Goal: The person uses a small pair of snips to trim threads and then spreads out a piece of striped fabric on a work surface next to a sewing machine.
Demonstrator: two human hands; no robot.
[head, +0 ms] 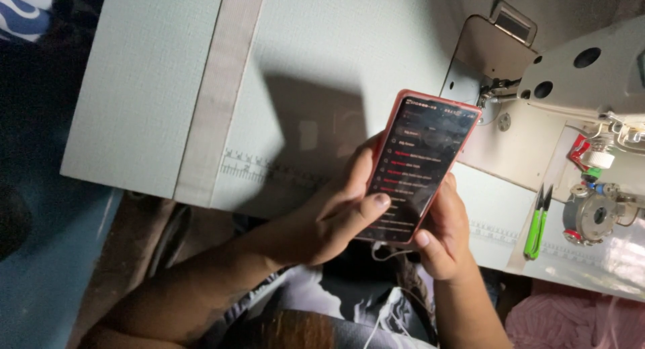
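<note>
1. Table (144, 87): pale grey-green laminate, finely textured and matte, with a lighter strip running across it and a printed ruler scale along the near edge. Half of it lies in shadow
2. Sewing machine (578, 87): off-white metal body at the far right of the table, smooth, with round holes in the casing. Its needle area sits just beyond the top corner of the phone
3. Phone (420, 166): flat slab in a pinkish-red case, glossy dark screen lit with rows of text. Long axis tilted, top end toward the machine and bottom end toward my lap. It is held in the air over the near table edge, not resting on it
4. My left hand (339, 218): cradles the phone from the left and behind. Fingers curled round the back edge, thumb laid across the lower screen, touching the glass
5. My right hand (443, 235): wraps the lower right edge, fingers behind the case, thumb at the bottom corner. Both hands touch the phone; the left thumb is nearer the screen middle
6. Thread snips (537, 221): green handles, slim, lying on the table right of my right hand, apart from it
7. White cable (383, 253): thin, limp, hanging from the bottom of the phone toward my lap
</note>
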